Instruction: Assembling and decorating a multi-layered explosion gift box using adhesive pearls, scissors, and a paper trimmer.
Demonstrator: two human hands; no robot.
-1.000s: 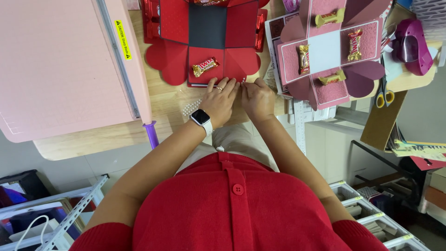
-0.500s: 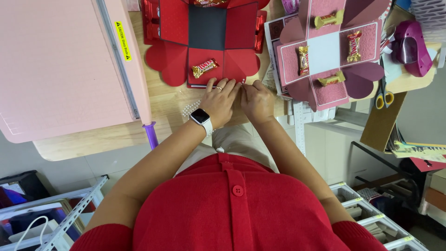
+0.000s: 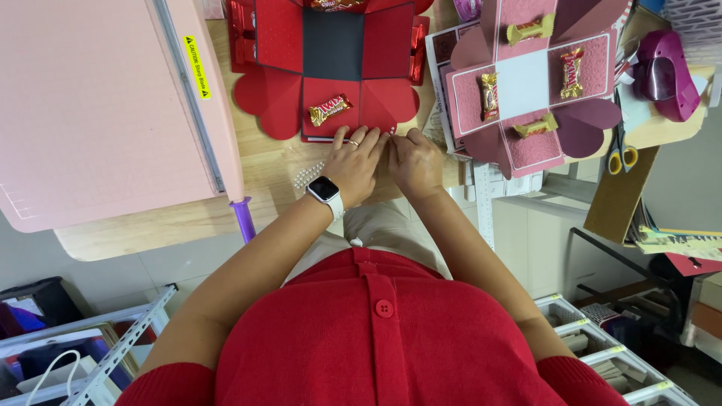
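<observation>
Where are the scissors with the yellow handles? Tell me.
In the head view, the yellow-handled scissors lie at the right end of the wooden table, just right of the pink unfolded box and below the magenta punch tool, well right of the right hand.

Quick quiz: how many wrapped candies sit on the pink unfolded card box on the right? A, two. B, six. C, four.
C: the pink unfolded box carries four gold-wrapped candies, one on each flap around its pale centre square.
</observation>
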